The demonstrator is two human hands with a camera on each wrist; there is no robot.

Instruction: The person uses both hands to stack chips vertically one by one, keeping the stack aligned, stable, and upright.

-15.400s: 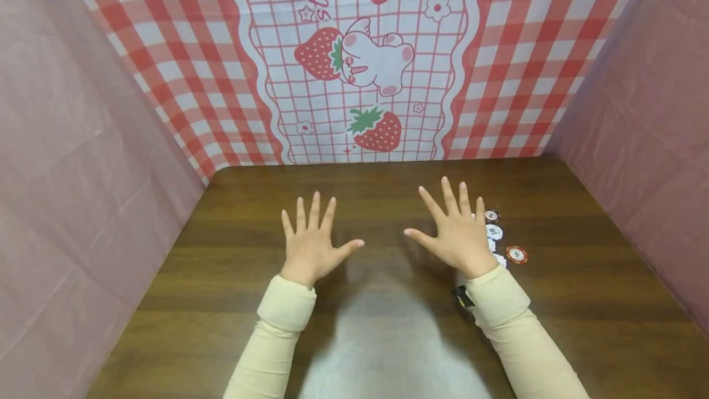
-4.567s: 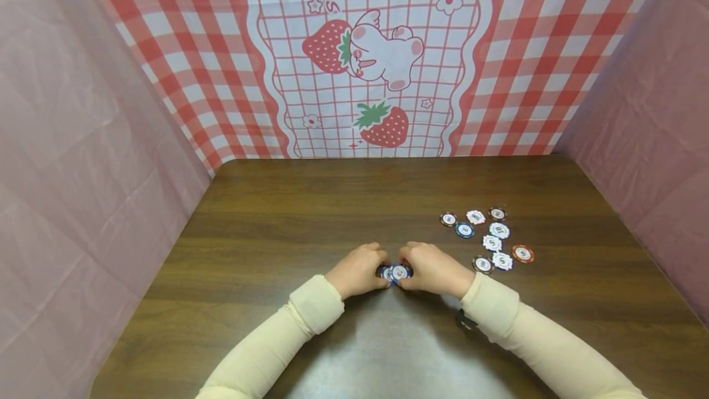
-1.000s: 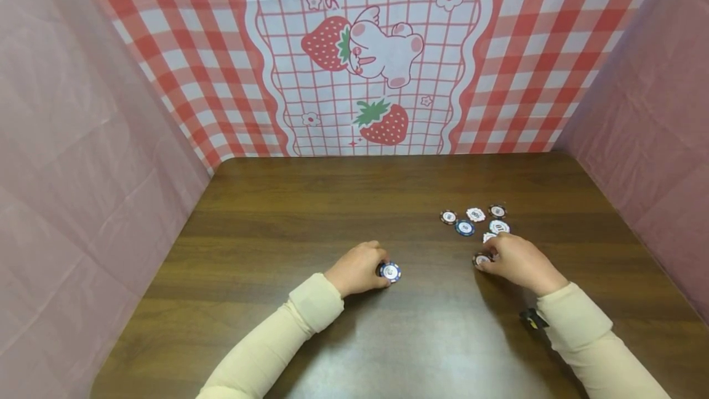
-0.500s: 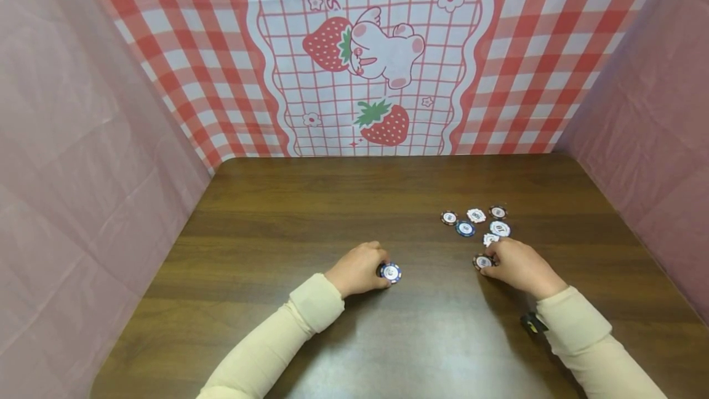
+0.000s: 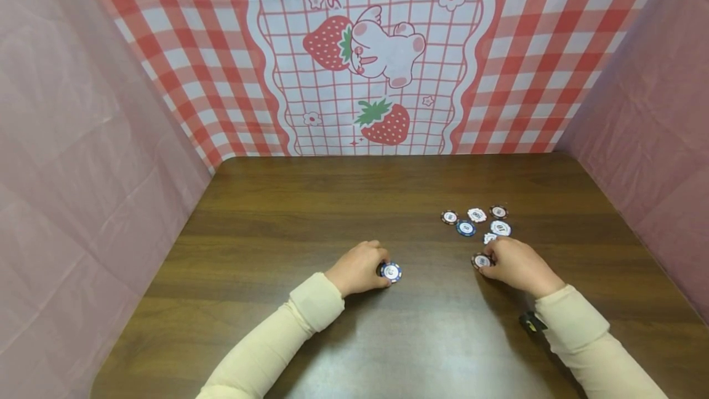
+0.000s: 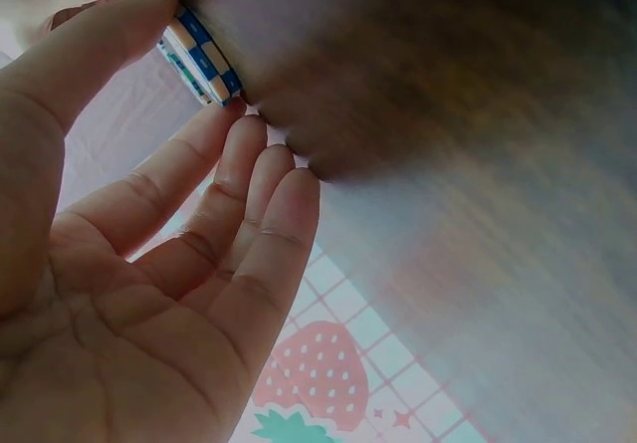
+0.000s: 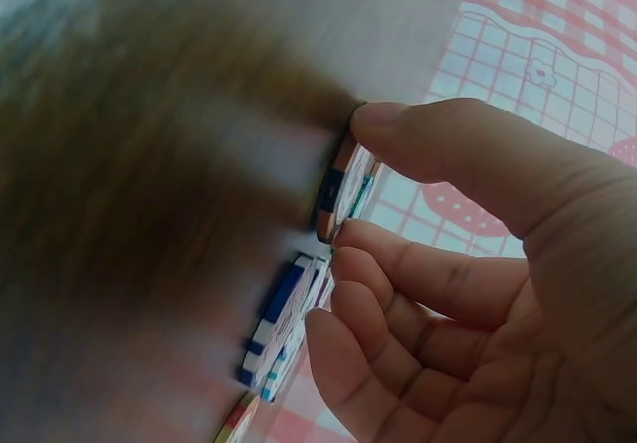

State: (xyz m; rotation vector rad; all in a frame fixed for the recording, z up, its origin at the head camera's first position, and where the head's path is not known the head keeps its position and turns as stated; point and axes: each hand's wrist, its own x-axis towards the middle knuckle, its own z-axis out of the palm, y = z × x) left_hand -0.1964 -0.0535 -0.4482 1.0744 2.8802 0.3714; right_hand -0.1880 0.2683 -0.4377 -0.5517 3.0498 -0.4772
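Observation:
My left hand (image 5: 360,268) pinches a low stack of blue-and-white poker chips (image 5: 391,271) by its edges, near the middle of the table. In the left wrist view the checkered blue-and-white edge of the stack (image 6: 209,57) shows between thumb and forefinger. Further right, my right hand (image 5: 520,266) has thumb and forefinger on opposite edges of a dark brown poker chip (image 5: 482,261). The right wrist view shows that chip (image 7: 343,189) at the table surface. A white chip (image 5: 490,238) is partly covered by the right fingers.
Beyond the right hand lie several loose chips: a dark one (image 5: 450,217), a blue one (image 5: 466,228), a white one (image 5: 477,215), another dark one (image 5: 499,211) and a white one marked 10 (image 5: 501,228). A strawberry-print cloth (image 5: 382,66) stands behind the wooden table (image 5: 310,196).
Since 4.6 s ago my right hand has left the blue stack and reached right to the dark chip. In the last second that chip has barely shifted. My left hand stays put on the stack.

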